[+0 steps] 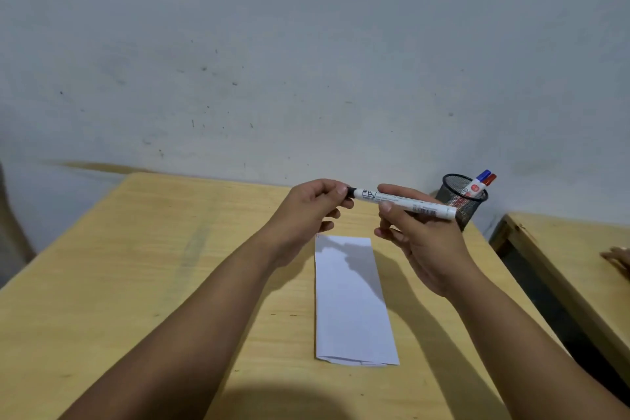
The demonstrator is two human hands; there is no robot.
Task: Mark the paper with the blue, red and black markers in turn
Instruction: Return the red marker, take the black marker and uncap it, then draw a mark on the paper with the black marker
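Observation:
I hold a white-barrelled black marker (409,204) level above the far end of the folded white paper (351,303). My right hand (419,235) grips the barrel near its middle. My left hand (313,208) is pinched on the black cap end at the marker's left tip. The blue marker (483,176) and the red marker (489,180) stand cap-up in the black mesh pen cup (458,201) at the table's far right corner. No marks on the paper are plain to see.
The paper lies lengthwise on a light wooden table (136,266) set against a grey wall. A second wooden table (562,249) stands to the right across a narrow gap, with another person's hand (617,257) resting on it.

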